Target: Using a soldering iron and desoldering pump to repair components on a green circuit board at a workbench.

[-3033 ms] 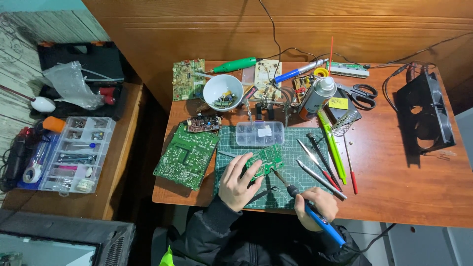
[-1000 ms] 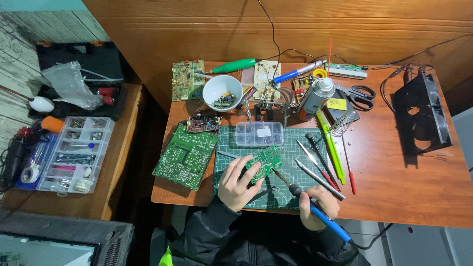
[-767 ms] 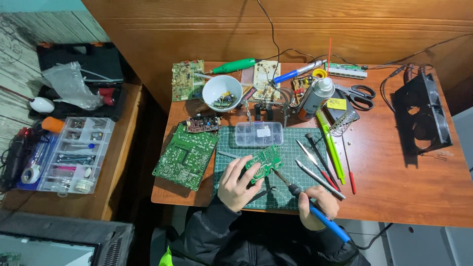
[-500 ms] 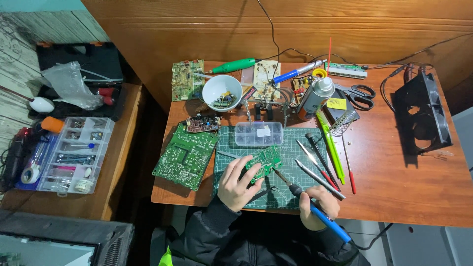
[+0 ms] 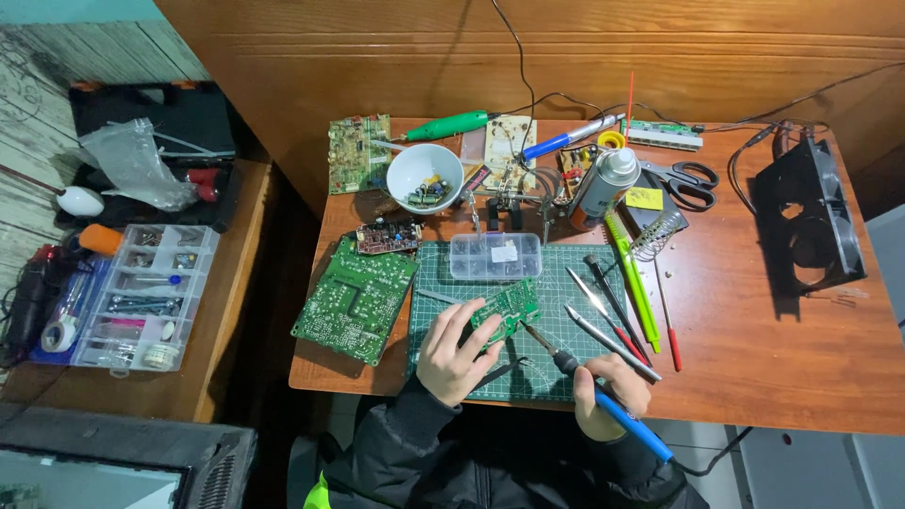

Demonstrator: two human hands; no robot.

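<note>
The wooden worktop (image 5: 754, 358) fills most of the view, with a lower side table at the left carrying a clear compartment box (image 5: 141, 292) of small parts, and a black fan (image 5: 811, 217) at the far right. On the worktop lies a green cutting mat (image 5: 566, 353), and to its left a large green circuit board (image 5: 356, 300), flat and untouched. At the far edge of the mat sits a clear plastic parts case (image 5: 495, 255), beyond it a white bowl (image 5: 424, 177) of components, a spray can (image 5: 608, 179) and black scissors (image 5: 693, 181). A row of screwdrivers and tweezers (image 5: 613, 316) lies on the right side of the mat. The small green circuit board (image 5: 509, 309) rests near the middle of the mat; the left hand (image 5: 454, 351) has its fingers clasped on the near left edge of this board, pinning it down. The right hand (image 5: 613, 401) is clenched around the blue handle of a soldering iron (image 5: 584, 382), whose tip touches or nearly touches the near right edge of the small board. Compared with three seconds ago the right hand sits a little farther back along the handle and the iron lies at a lower slant, while the board and left hand have barely shifted, so the soldering on this spot looks to be in progress rather than finished
</note>
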